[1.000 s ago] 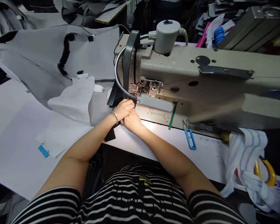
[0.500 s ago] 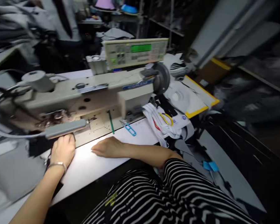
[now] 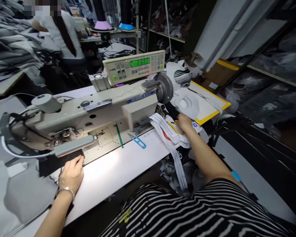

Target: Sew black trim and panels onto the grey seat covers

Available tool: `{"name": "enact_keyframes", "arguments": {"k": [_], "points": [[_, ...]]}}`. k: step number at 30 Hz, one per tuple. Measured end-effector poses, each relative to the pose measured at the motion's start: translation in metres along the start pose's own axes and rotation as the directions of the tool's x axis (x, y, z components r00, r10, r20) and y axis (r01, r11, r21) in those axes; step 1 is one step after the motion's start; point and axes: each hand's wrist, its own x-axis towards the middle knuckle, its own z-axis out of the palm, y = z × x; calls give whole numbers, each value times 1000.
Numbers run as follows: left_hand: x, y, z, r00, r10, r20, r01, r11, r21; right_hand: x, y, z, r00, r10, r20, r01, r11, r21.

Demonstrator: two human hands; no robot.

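My left hand (image 3: 72, 172) lies at the edge of a black fabric piece (image 3: 60, 161), its fingers curled and closed on it, left of the sewing machine's needle area. A silver bangle is on that wrist. My right hand (image 3: 184, 122) reaches far to the right, beside a yellow-handled tool (image 3: 172, 126) and a black cloth strip (image 3: 171, 110). Its fingertips are hidden among these things, so its grip does not show. White striped elastic bands (image 3: 162, 130) and a red-handled tool (image 3: 166, 135) lie just left of it. The sewing machine (image 3: 113, 98) spans the table before me.
Blue thread snips (image 3: 139, 141) and a green stick (image 3: 118, 135) lie by the machine bed. A control panel (image 3: 135, 67) stands behind. Grey fabric (image 3: 29, 187) covers the left side. A yellow-edged board (image 3: 212, 115) holds white pieces at right. A person (image 3: 61, 33) sits farther back.
My right hand has moved from the front table edge rightward to the pile by the yellow-handled tool. My left hand stays by the black fabric. The view has shifted slightly.
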Motion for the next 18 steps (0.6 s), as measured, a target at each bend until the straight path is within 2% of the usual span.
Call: {"name": "enact_keyframes", "arguments": {"k": [4,8,11,13,15,17,18], "points": [[2,3,0,999,-42,23,43,998,-52,8,3,-1,1000,16,24,-15,1000,-19],[4,6,0,995,-74,67,79,993,-84,21,9,-2,998,51,28,-53,998,45],[4,6,1,996,-67,60,71,996,-61,26,8,-3,995,88,45,-92,991,94],[4,5,3,996,-65,56,69,996,-60,24,6,-7,993,111,-35,-107,990,94],[6,4,4,996,-74,45,77,993,-84,15,2,-13,970,127,-207,-109,989,100],[7,8,1,997,-74,-1,73,986,-151,0,-5,-23,902,115,-415,-56,987,151],[7,14,-3,997,-72,-34,63,976,-210,-11,-11,-28,855,83,-512,14,983,182]]}}
